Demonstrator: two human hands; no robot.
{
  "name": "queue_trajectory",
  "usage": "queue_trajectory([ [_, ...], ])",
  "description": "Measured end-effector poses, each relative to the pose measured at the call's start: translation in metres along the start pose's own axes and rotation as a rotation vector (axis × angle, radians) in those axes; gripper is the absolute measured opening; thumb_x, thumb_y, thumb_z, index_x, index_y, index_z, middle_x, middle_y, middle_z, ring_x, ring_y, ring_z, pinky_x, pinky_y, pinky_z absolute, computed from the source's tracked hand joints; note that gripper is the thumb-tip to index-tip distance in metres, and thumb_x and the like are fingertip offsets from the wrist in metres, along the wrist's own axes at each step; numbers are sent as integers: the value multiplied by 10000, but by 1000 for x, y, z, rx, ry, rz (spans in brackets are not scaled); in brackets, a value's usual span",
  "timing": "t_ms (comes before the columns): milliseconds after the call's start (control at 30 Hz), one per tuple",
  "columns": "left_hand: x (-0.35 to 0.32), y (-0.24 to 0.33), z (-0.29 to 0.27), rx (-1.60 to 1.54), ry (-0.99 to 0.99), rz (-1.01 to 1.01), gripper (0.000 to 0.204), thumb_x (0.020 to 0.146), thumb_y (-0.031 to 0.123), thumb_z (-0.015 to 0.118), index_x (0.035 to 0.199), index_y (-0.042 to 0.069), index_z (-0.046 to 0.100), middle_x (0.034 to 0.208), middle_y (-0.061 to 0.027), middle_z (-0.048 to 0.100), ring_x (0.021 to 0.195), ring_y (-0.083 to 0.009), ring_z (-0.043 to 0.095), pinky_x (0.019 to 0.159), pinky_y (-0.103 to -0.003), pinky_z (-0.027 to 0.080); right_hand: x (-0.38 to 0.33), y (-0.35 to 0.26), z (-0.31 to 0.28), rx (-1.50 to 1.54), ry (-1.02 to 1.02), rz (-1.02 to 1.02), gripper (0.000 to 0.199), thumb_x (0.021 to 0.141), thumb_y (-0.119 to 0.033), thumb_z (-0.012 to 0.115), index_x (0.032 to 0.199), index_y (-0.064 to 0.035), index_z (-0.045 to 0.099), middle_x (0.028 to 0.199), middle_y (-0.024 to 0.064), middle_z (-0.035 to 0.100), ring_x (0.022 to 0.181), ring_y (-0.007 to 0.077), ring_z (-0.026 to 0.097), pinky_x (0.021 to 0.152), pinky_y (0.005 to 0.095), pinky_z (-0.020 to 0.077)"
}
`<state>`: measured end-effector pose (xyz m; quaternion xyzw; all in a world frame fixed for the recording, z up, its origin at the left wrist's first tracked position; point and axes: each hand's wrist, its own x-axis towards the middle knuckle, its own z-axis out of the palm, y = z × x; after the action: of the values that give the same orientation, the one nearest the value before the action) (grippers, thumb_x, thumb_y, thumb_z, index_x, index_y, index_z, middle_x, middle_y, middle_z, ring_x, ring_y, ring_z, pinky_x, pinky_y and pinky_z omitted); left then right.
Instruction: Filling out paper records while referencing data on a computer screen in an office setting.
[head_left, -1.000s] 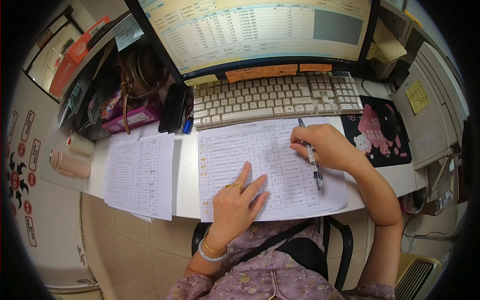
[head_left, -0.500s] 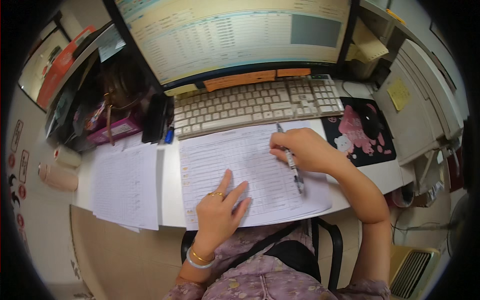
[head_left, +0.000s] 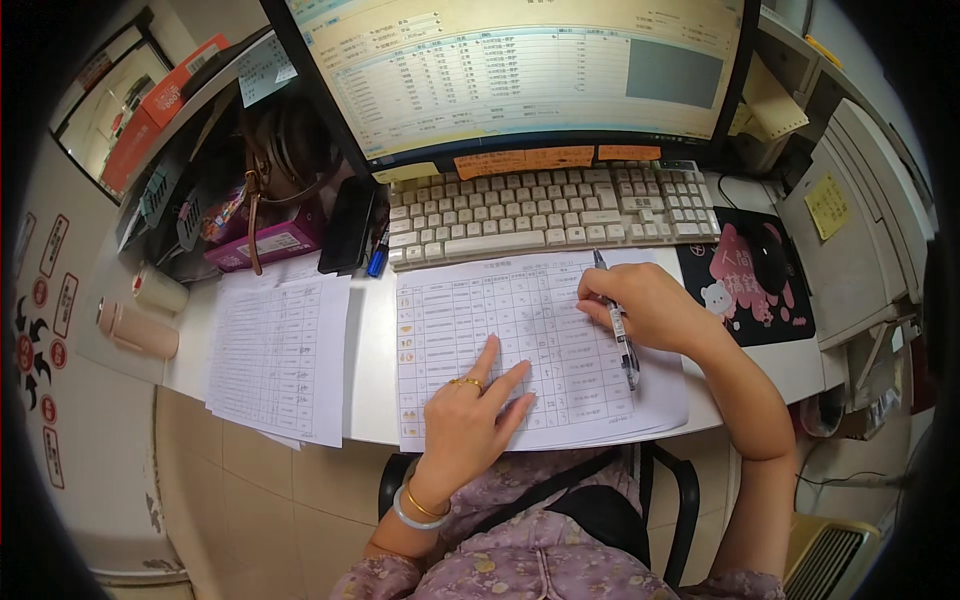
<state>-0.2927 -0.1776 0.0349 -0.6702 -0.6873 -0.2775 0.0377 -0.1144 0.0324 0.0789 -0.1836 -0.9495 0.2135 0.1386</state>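
A printed table sheet [head_left: 450, 330] tops a small stack of papers at the desk's front edge. My left hand [head_left: 475, 410] rests on it with the fingers spread, index finger pointing up the page. It wears a gold ring, a gold bangle and a pale bangle. Over the sheet's right side, my right hand [head_left: 645, 308] is closed around a pen [head_left: 622, 345]. The pen lies slantwise between the fingers, one end toward the keyboard, the other toward me. Part of the pen is hidden by the fingers.
A keyboard [head_left: 550, 215] stands behind the sheet, below a lit monitor [head_left: 520, 80]. To the right are a mouse [head_left: 768, 262] on a dark pad [head_left: 725, 315] and a printer [head_left: 850, 190]. Leftward lie another paper stack [head_left: 275, 360], a blue pen [head_left: 378, 255] and a pink bottle [head_left: 140, 328].
The whole view has shifted, so the desk, sheet and both hands appear farther right. Both hands keep nearly the same places on the sheet, and the pen stays in my right hand.
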Motion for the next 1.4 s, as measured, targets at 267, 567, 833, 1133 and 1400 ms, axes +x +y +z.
queue_trajectory([
  [267,1,0,2,-6,39,23,320,809,255,791,1113,160,759,1319,-208,632,580,-190,620,576,-295,501,-1,1,1,-16,-3,-2,140,911,-187,687,921,-70,611,766,143,660,743,353,641,657,440,485],
  [567,1,1,2,-3,50,26,318,811,259,789,1112,163,756,1312,-208,636,592,-198,627,579,-294,504,-1,3,1,-3,5,-17,144,907,-179,690,935,-59,616,797,139,680,757,344,655,670,423,499],
  [833,0,1,0,1,5,6,319,841,292,763,1136,174,738,1329,-214,617,617,-226,650,603,-313,527,-1,2,1,20,-4,-5,159,918,-203,667,936,-58,603,784,158,676,764,378,651,682,471,489],
  [1133,1,2,0,10,21,15,318,819,260,783,1122,168,752,1330,-208,623,593,-202,625,583,-300,502,-1,2,0,28,-1,-13,162,923,-207,661,930,-57,598,787,157,677,766,380,650,685,470,489],
  [1400,1,1,1,4,13,8,330,823,265,781,1138,174,746,1357,-206,604,598,-204,627,588,-302,504,-1,1,0,28,3,-7,159,922,-203,661,932,-58,599,786,157,676,767,379,650,685,470,488],
])
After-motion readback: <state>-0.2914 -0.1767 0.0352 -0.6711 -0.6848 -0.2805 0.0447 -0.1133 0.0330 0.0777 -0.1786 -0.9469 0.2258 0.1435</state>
